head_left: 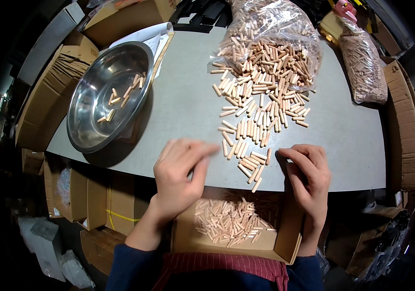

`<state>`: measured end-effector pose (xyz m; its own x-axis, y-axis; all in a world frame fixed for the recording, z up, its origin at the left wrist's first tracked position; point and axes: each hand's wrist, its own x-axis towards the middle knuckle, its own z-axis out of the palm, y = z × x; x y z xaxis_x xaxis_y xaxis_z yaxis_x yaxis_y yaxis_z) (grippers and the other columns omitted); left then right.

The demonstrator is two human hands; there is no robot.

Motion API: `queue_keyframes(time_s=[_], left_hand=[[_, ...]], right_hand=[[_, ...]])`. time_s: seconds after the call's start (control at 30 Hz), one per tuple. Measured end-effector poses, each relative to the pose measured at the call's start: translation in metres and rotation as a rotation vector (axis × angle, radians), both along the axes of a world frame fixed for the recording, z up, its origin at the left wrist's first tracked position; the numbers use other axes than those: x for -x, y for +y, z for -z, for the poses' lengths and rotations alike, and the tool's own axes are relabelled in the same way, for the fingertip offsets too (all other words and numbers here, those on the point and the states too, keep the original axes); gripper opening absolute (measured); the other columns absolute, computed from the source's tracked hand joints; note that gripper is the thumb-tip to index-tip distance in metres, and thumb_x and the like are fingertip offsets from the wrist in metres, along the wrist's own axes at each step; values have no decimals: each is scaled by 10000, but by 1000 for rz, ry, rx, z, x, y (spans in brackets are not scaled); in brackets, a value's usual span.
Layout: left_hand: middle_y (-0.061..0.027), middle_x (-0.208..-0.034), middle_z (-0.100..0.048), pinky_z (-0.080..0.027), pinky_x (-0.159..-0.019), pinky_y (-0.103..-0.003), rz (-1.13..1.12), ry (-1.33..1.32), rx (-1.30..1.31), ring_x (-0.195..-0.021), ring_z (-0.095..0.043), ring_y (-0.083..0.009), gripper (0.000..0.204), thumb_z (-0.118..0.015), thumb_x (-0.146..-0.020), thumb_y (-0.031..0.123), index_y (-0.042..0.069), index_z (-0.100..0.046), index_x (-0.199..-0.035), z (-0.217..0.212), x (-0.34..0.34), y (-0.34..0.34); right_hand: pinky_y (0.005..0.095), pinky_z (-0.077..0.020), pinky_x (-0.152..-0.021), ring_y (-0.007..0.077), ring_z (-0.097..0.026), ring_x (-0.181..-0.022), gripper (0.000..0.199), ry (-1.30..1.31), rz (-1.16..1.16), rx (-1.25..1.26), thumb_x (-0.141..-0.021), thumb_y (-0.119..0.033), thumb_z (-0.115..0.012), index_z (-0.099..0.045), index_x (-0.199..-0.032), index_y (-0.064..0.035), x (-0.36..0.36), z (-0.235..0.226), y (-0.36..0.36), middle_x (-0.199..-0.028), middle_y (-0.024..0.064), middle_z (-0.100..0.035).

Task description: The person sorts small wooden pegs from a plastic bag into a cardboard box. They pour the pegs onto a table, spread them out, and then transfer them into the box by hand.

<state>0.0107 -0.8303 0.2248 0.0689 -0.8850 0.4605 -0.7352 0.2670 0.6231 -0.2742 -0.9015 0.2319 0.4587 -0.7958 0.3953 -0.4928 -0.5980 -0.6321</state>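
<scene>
Short wooden dowel pins [256, 131] lie spread over the grey tabletop, spilling from a clear plastic bag [275, 24] at the far side and trailing to the near edge. My left hand [180, 172] is just left of the near pins, its forefinger stretched toward them and slightly blurred; nothing shows in it. To the right of the same pins, my right hand [309, 177] rests near the table edge, forefinger and thumb apart with no pin visible between them. Below the edge, between my forearms, a cardboard box [265, 240] holds many more dowel pins [231, 218].
A steel bowl [84, 109] with several pins inside tilts at the table's left, beside papers [156, 39]. A filled bag of pins [362, 65] lies at the far right. Cardboard boxes [403, 126] flank the table, with more boxes [120, 199] below its left side.
</scene>
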Motion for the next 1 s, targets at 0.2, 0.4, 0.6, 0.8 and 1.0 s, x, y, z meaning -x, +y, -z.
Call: queue_keyframes(time_s=[0.2, 0.4, 0.6, 0.8, 1.0], left_hand=[[-27, -987, -690, -486, -815, -394, -33, -200, 44, -865, -615, -269, 355, -680, -874, -40, 102, -827, -1164, -4, 18, -14], [-14, -997, -699, -471, -795, -371, 107, -70, -2, -880, -628, -244, 399, -687, -849, -29, 131, -829, -1185, 0, 6, -6], [-34, -993, -718, -476, -823, -384, 110, -237, 4, -879, -627, -252, 507, -683, -821, -30, 162, -815, -1271, -9, 16, -16], [4, -953, -729, -457, -831, -375, 546, -130, -81, -880, -646, -233, 494, -710, -756, 6, 218, -854, -1179, -13, 5, -15], [-190, -1276, -727, -443, -1133, -480, 284, 258, -277, -1142, -686, -332, 392, -715, -946, 115, 14, -760, -1322, -16, -12, -11]], right_hand=[[421, -502, -943, 325, -607, -1032, 466, 173, -81, 144, -753, 59, -695, -779, -1195, -63, -2, -5, -1, -1087, 102, -708], [403, -499, -918, 311, -594, -1020, 457, 34, -75, 32, -781, 83, -674, -790, -1200, -59, 0, 1, -1, -1059, 96, -694], [443, -482, -974, 320, -599, -1048, 540, 172, -73, 144, -749, 8, -697, -768, -1272, -103, -4, 1, -1, -1104, 91, -694], [452, -489, -952, 317, -619, -1011, 464, 123, -341, 106, -700, -71, -680, -802, -1147, -97, 5, 0, -7, -1064, 58, -714], [380, -554, -884, 301, -690, -901, 455, -258, -35, -187, -748, 90, -612, -811, -1141, -23, 13, 4, 5, -1092, 140, -731]])
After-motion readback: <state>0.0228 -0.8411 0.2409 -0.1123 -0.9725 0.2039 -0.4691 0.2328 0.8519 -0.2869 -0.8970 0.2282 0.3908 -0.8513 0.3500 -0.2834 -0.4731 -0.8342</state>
